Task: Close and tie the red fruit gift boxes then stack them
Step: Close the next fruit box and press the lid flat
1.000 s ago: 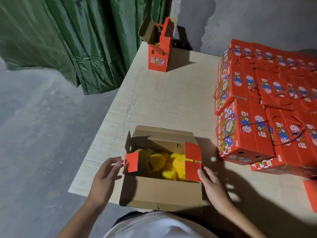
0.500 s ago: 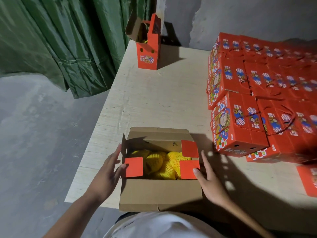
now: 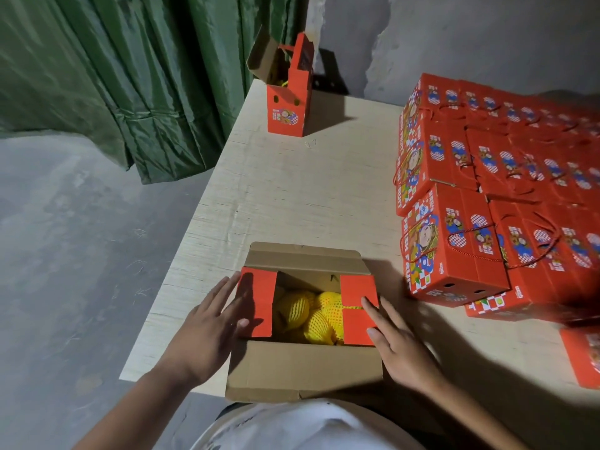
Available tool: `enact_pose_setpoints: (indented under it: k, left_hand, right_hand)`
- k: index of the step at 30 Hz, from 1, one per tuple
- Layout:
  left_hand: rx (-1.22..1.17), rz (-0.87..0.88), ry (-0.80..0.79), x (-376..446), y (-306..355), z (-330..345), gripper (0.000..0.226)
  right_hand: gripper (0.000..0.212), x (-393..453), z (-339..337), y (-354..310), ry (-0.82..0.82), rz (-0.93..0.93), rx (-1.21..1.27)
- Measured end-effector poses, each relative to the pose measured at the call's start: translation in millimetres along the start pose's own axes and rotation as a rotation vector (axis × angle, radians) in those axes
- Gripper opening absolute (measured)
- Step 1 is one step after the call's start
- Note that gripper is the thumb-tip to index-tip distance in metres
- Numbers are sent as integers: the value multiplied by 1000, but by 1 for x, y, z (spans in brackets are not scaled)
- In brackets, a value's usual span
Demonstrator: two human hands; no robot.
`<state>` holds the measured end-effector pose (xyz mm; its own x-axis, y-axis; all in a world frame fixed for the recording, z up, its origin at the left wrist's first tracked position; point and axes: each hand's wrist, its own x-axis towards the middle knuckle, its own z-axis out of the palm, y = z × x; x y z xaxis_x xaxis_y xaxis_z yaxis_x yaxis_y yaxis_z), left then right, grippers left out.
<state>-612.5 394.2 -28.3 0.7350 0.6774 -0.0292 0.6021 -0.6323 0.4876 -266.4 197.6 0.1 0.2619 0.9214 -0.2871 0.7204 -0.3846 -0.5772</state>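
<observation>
An open gift box [image 3: 302, 368] stands at the table's near edge, its brown inner flaps up at front and back. Inside lie fruits in yellow foam nets [image 3: 311, 315]. My left hand [image 3: 207, 329] presses the red left side flap [image 3: 256, 303] down over the opening with straight fingers. My right hand [image 3: 396, 345] presses the red right side flaps [image 3: 358, 306] inward, fingers straight. A stack of closed, tied red gift boxes [image 3: 454, 254] fills the right side of the table.
Another red box [image 3: 287, 102] stands open at the table's far left corner. A further red box [image 3: 581, 355] shows at the right edge. The pale wooden table [image 3: 292, 190] ends at left over a grey floor. Green curtain [image 3: 130, 76] hangs behind.
Both hands have pushed the red side flaps from upright to nearly flat over the fruit. The left flap now lies wide across the opening.
</observation>
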Motion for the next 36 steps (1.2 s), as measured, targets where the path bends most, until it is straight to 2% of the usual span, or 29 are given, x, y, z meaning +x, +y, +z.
enact_pose_setpoints:
  k: [5, 10, 13, 16, 20, 22, 25, 29, 32, 36]
  left_hand:
    - [129, 88, -56, -5, -6, -8, 61]
    - [192, 85, -131, -10, -16, -11, 84]
    - [125, 18, -186, -13, -16, -8, 118]
    - [77, -9, -215, -15, -15, -9, 125]
    - [20, -3, -219, -15, -13, -15, 111]
    - [-73, -4, -179, -14, -11, -18, 97]
    - [-215, -99, -112, -9, -9, -18, 77]
    - [-355, -208, 13, 2, -6, -14, 50]
    - [-441, -232, 109, 9, -1, -11, 31]
    - [-477, -243, 178, 15, 3, -7, 36]
  right_hand:
    - [67, -1, -16, 8, -116, -169, -256]
    - [96, -5, -27, 15, -210, -224, -379]
    - [105, -7, -26, 17, -218, -247, -456]
    - [111, -9, -22, 17, -214, -244, -431]
    - [102, -13, -21, 24, -227, -217, -228]
    - [80, -16, -19, 24, -206, -175, -28]
    - [53, -14, -15, 16, -56, -70, 216]
    - [51, 1, -11, -4, 200, 65, 435]
    - [48, 13, -7, -9, 298, 98, 466]
    - [43, 23, -2, -12, 322, 116, 286]
